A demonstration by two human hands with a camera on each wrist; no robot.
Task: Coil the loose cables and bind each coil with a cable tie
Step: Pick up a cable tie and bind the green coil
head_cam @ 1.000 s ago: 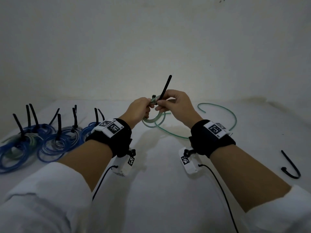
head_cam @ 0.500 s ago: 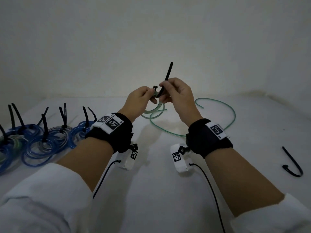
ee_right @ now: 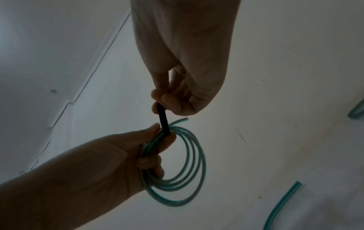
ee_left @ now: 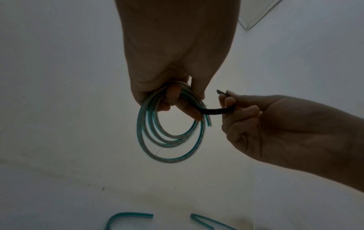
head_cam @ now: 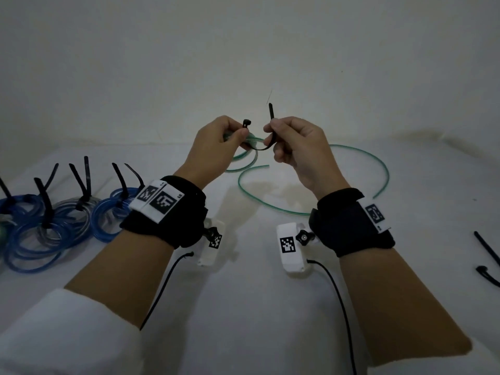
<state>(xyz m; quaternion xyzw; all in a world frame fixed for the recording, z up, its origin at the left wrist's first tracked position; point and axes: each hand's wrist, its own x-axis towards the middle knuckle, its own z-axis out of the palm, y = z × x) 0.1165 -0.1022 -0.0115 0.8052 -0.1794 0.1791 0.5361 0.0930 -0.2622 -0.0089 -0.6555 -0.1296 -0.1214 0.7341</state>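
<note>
The left hand (head_cam: 216, 142) curls its fingers (ee_left: 189, 109) round the green coil (ee_left: 169, 140); the right hand (head_cam: 297, 147) pinches the black cable tie (head_cam: 270, 133). The tie loops from fingers to fingers.

Both hands being held raised, side by side, forearms extended forward.
The left hand (head_cam: 216, 142) is being kept curled, its fingers (ee_left: 189, 109) closed around a held coil; the right hand (head_cam: 295, 144) is being kept curled, thumb and forefinger pinching a strap.
</note>
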